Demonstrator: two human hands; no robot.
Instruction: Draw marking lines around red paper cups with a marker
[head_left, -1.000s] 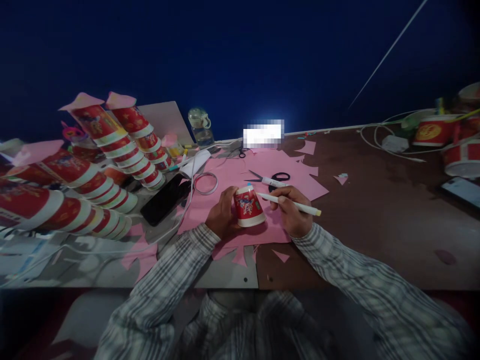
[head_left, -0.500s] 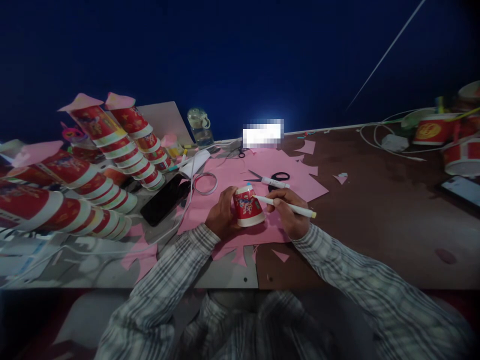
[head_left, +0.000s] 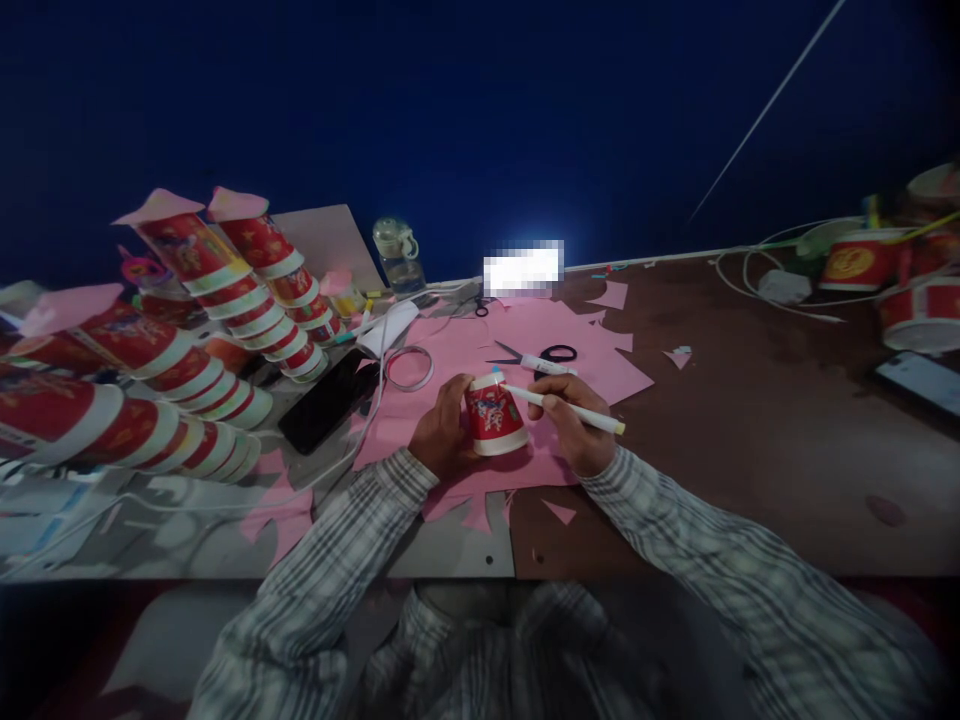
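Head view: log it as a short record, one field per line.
Left hand: grips red paper cup, wide rim down
Right hand: holds white marker pen, tip at the cup, contact unclear
Beneath: pink paper
Beyond hands: open scissors with black handles, white tube across them
Person's left: black smartphone, pink-topped paper-cup stacks
Far edge: clear bottle

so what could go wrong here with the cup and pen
The pen in the right hand has its tip at the cup, so a slip might leave a stray mark. The scissors lie open just beyond the cup, so a hand reaching forward might brush the blades. The white cable runs between the black phone and the left hand, so that arm could snag it.
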